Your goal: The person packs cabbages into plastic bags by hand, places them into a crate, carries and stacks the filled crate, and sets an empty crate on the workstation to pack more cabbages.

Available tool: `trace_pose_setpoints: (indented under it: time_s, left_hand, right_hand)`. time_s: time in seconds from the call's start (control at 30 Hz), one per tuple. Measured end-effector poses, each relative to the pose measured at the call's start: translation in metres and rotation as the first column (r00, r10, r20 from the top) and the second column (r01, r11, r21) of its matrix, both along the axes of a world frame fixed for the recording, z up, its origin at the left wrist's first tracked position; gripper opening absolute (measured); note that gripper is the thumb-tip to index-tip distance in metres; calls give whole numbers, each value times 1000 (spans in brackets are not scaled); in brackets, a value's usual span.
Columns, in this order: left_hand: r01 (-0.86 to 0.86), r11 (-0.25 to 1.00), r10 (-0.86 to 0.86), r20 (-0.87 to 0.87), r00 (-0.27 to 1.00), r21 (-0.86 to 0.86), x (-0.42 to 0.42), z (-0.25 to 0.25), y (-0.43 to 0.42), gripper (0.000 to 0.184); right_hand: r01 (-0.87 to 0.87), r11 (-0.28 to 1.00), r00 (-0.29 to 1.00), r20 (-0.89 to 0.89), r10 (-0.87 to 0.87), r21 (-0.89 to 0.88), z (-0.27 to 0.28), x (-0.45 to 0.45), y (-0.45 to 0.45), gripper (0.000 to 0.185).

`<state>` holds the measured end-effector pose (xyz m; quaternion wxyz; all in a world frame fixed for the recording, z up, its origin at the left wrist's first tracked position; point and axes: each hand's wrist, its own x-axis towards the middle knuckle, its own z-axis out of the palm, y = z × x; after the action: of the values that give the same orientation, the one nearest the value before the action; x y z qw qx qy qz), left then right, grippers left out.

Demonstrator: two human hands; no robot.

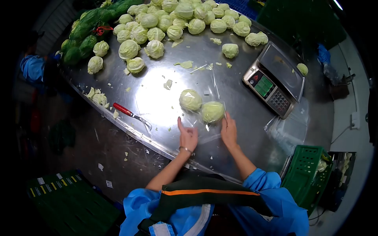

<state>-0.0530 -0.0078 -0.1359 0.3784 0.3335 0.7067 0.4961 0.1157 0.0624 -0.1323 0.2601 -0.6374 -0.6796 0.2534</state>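
Two pale green cabbages sit side by side on the metal table in front of me, the left cabbage (190,100) slightly farther away than the right cabbage (212,111). Clear plastic film, apparently a bag (215,84), covers at least the right one and stretches beyond it. My left hand (188,137) is just below the left cabbage, one finger stretched out and the others partly bent near the film. Against the right side of the wrapped cabbage, my right hand (229,130) has its fingers together at the film's edge.
A red-handled knife (132,115) lies near the table's edge (138,135), by leaf scraps (97,96). Many cabbages (149,20) and green net sacks (84,37) fill the far side. To the right are a scale (275,78), plastic bags (291,126) and a green crate (305,173).
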Motion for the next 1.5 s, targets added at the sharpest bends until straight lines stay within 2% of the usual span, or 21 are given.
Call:
trace_pose_setpoints:
  time_s: [0.07, 0.13, 0.2, 0.27, 0.33, 0.37, 0.43, 0.5, 0.57, 0.6, 0.67, 0.7, 0.8, 0.87, 0.93, 1.03, 1.13, 1.2, 1.27, 1.4, 1.5]
  left_hand:
    - [40, 999, -38, 94, 995, -23, -9, 18, 23, 60]
    - [110, 983, -101, -66, 993, 150, -27, 41, 52, 41]
    - [195, 963, -181, -93, 979, 187, -46, 84, 83, 32]
    - [237, 961, -259, 166, 952, 138, -59, 151, 104, 29]
    - [298, 947, -320, 318, 892, 118, -73, 182, 120, 30]
    - [388, 913, -407, 264, 874, 126, -78, 203, 116, 30]
    - [527, 840, -542, 206, 815, 129, -81, 250, 101, 31]
    - [550, 832, -551, 205, 809, 67, -71, 258, 115, 30]
    - [587, 810, -567, 258, 782, 0, -70, 242, 147, 29]
    - [562, 827, -552, 206, 808, 9, -69, 245, 151, 29]
    - [508, 861, -500, 149, 853, -15, -61, 239, 137, 29]
    - [543, 837, -533, 127, 836, -64, -56, 232, 132, 29]
    - [617, 768, -623, 27, 782, -171, -49, 213, 128, 31]
    - [704, 669, -734, -61, 677, -239, -44, 203, 112, 35]
    - [727, 630, -749, 36, 662, -271, -41, 212, 94, 35]
    - [709, 532, -727, 180, 662, -462, -33, 213, 68, 36]
    - [732, 339, -686, 377, 622, -591, -33, 201, 52, 38]
    - [725, 371, -667, 377, 643, -580, -26, 199, 43, 35]
    - [707, 417, -694, 302, 654, -572, -15, 201, 34, 36]
    - [689, 487, -636, 322, 701, -537, -5, 204, 20, 34]
    - [635, 572, -549, 333, 767, -519, -3, 208, 13, 33]
  right_hand:
    - [30, 995, 999, -16, -28, 92, 7, 6, 13, 38]
    - [52, 985, 992, -122, -32, 163, 37, 14, 38, 34]
    - [38, 959, 981, -195, 18, 282, 64, 22, 69, 32]
    - [3, 999, 874, -486, -26, -48, 146, 15, 79, 32]
    - [-76, 959, 842, -533, -85, -272, 217, 11, 71, 34]
    - [-90, 961, 847, -528, -64, -261, 244, 12, 62, 35]
    - [-87, 985, 755, -655, -34, -151, 263, 26, 51, 34]
    - [-75, 995, 682, -731, 3, -66, 245, 31, 58, 32]
    - [-69, 975, 784, -615, -78, -212, 237, 35, 71, 30]
    - [-30, 972, 809, -577, -112, -231, 243, 39, 82, 29]
    - [-31, 999, 757, -654, -3, -41, 239, 35, 65, 29]
    - [-19, 1000, 731, -682, 29, 22, 235, 37, 50, 28]
    - [-9, 1000, 865, -501, 8, -1, 188, 63, 59, 27]
    - [48, 995, 888, -453, -83, -87, 181, 72, 39, 26]
    - [97, 968, 862, -467, -198, -232, 180, 82, 16, 27]
    - [-3, 990, 983, -184, -23, -140, 155, 118, -21, 25]
    - [162, 987, 987, -1, -162, -19, 176, 113, -62, 20]
    - [56, 993, 968, -250, -28, 102, 195, 69, -76, 14]
    - [-344, 893, 857, -293, 425, 290, 194, 28, -74, 15]
    - [-342, 937, 805, -493, 331, 71, 143, -8, -88, 18]
    - [-390, 918, 834, -393, 387, 76, 141, -16, -85, 20]
